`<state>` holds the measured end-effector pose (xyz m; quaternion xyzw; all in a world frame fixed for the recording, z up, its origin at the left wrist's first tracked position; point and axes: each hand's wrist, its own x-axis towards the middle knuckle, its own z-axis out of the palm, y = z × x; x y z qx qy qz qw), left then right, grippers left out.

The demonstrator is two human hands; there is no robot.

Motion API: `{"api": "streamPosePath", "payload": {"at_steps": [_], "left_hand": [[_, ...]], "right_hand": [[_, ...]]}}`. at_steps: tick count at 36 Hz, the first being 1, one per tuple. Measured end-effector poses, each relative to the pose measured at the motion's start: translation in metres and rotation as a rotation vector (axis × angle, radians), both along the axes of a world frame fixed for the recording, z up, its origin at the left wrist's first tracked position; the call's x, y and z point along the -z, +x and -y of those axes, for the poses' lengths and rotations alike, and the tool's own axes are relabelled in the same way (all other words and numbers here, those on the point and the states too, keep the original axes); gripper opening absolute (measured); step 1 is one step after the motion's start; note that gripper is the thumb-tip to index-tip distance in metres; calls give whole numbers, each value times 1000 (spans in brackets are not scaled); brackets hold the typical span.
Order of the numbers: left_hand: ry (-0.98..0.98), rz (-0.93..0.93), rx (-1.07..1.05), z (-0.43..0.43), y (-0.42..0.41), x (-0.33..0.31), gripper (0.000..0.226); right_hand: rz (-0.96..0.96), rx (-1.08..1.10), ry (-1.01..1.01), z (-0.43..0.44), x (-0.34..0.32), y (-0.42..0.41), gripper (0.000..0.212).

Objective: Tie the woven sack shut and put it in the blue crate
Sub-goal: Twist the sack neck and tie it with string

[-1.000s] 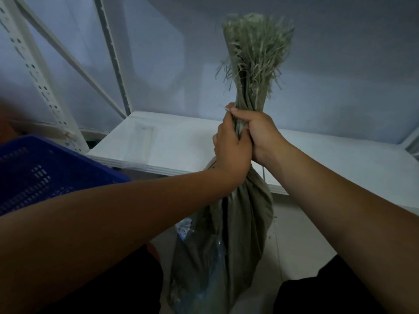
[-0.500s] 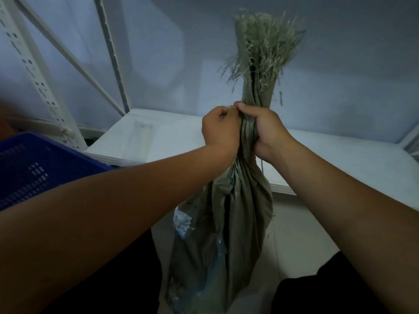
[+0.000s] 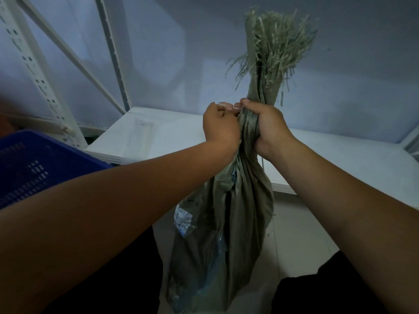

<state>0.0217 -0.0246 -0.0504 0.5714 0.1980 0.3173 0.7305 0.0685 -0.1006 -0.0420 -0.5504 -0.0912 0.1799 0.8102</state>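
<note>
Since a second ago the left hand [image 3: 221, 126] has slid off the right hand [image 3: 271, 130] and now sits on the left side of the neck of the woven sack [image 3: 229, 223], and the frayed top [image 3: 277, 48] has leaned a little to the right. The sack stands upright between the person's forearms, its body hanging down toward the pale floor [image 3: 294, 241] in the near middle, outside the crate. The right hand grasps the twisted neck, with fingers and thumb wrapped round the bunched cloth. The left hand is clenched with its knuckles against the neck and its thumb tip by the right thumb; whether it pinches a fold or a cord I cannot tell. A crumpled printed label [image 3: 183, 220] shows on the sack's left flank. The blue crate [image 3: 34, 164] sits at the left, well apart from the sack. A white shelf board [image 3: 145, 137] lies beyond the hands, and a white perforated rack upright [image 3: 37, 71] rises at the far left.
</note>
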Motion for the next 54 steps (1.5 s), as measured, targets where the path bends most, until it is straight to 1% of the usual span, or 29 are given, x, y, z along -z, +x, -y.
{"api": "streamPosePath", "payload": {"at_steps": [2,5,8,11,14,17,19,20,22,24,27,29,33,36,38,41,44,48,51,53,54], "left_hand": [[4,7,1,0,0,1,15],[-3,-24,-9,1,2,3,14],[-28,-39,0,3,1,5,13],[-20,-37,46,5,-1,6,24],[1,-7,98,5,-2,4,31],[-41,-3,136,5,-3,4,29],[-83,16,188,4,-3,3,21],[-69,19,203,3,-3,2,18],[21,16,215,6,-5,1,17],[108,30,265,10,-8,2,19],[184,-11,338,14,-8,4,23],[225,-34,384,13,-6,5,27],[378,-68,467,8,-5,14,35],[406,-77,471,8,-2,22,48],[419,-56,457,9,-2,25,43],[389,-55,427,12,-1,27,34],[291,-81,340,20,6,25,24],[100,-74,264,23,7,19,25],[-9,-91,231,16,6,18,24],[-46,-111,175,14,6,16,26],[-59,-123,138,13,6,15,28]], "right_hand": [[12,21,-7,0,0,0,13],[10,33,-19,0,0,0,20],[17,33,-29,-1,2,-1,21],[-5,40,10,-1,2,-4,24],[-6,28,1,0,0,-8,27],[-11,14,-12,-1,-2,-10,25],[-13,17,-25,-1,-2,-10,28],[-11,17,-31,-1,-2,-9,30],[-6,26,-35,0,-1,-8,29],[-17,52,-18,0,0,-8,28],[-44,62,-23,2,1,-9,26],[-59,67,-69,4,-1,-8,24],[-61,103,-188,5,-5,-6,23],[-58,94,-273,5,-7,-9,23],[-57,83,-299,5,-9,-12,25],[-45,49,-333,6,-10,-14,29],[-16,-10,-372,5,-12,-18,32],[-7,-30,-375,0,-13,-22,33],[-32,-41,-322,0,-14,-21,27],[16,-11,-343,1,-15,-18,23],[69,24,-391,0,-14,-16,21]]}}
